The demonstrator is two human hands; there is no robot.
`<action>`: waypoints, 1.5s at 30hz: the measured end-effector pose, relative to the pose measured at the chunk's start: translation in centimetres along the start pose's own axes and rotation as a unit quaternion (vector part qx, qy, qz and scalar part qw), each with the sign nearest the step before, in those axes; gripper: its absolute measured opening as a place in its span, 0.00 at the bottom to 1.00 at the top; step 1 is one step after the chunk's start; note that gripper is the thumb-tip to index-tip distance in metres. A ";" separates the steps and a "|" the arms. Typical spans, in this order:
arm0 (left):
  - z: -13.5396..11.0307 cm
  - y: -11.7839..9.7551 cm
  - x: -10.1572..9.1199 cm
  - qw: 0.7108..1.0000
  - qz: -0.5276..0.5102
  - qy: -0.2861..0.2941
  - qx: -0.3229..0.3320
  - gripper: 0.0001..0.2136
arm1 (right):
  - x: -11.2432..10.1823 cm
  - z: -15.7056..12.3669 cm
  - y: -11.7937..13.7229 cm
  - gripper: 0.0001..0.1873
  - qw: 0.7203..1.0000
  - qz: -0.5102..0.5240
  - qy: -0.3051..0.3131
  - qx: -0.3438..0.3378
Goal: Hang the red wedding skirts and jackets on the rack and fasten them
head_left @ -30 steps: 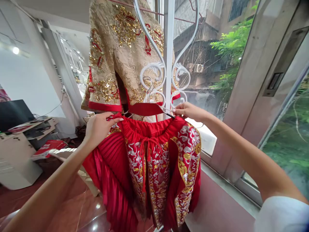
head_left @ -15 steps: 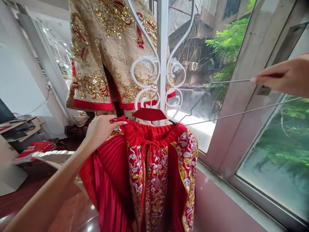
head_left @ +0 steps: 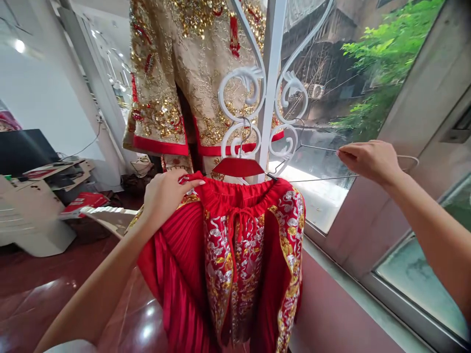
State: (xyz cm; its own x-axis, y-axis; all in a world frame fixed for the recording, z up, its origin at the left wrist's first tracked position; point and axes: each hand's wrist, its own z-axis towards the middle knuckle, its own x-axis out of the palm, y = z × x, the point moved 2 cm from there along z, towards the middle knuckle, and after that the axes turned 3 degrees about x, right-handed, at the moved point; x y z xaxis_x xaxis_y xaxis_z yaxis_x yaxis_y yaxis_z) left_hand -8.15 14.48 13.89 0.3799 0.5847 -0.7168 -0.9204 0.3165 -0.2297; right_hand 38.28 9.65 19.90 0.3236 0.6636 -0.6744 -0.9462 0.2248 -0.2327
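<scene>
A red pleated skirt with silver and gold embroidery hangs from a red hanger hooked on a white scrolled metal stand. My left hand is closed on the skirt's waistband at its left end. My right hand is out to the right near the window, pinched on a thin wire hanger whose hook end reaches the stand's scrolls. Above the skirt hangs a gold beaded jacket with red trim.
A window and its grey frame run along the right, with a pink ledge below. At left stand a white printer, papers and a dark monitor on a glossy red-brown floor.
My right hand left the skirt's right waistband, swung far right with the wire hanger, and has now come back lower and closer to the stand. My left hand stayed on the waistband.
</scene>
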 end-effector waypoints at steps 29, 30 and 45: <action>-15.9 -5.8 11.5 0.876 -0.464 0.033 -0.130 0.16 | 2.6 -14.0 24.7 0.18 0.861 0.496 0.064 0.095; -16.6 -5.7 11.7 0.871 -0.471 0.030 -0.138 0.18 | 2.5 -14.0 24.7 0.18 0.859 0.498 0.068 0.092; -37.6 6.0 17.3 0.896 -0.277 0.272 -0.217 0.22 | 2.7 -13.3 23.3 0.19 0.888 0.445 -0.052 -0.108</action>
State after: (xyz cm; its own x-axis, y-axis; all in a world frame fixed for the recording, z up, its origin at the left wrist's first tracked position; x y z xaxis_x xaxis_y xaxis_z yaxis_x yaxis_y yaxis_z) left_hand -10.58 -1.63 -24.66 0.7972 -0.0604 -0.6007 -0.5981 0.0567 -0.7994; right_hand 17.12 7.15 3.32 -0.5641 0.5751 -0.5925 -0.8009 -0.5556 0.2233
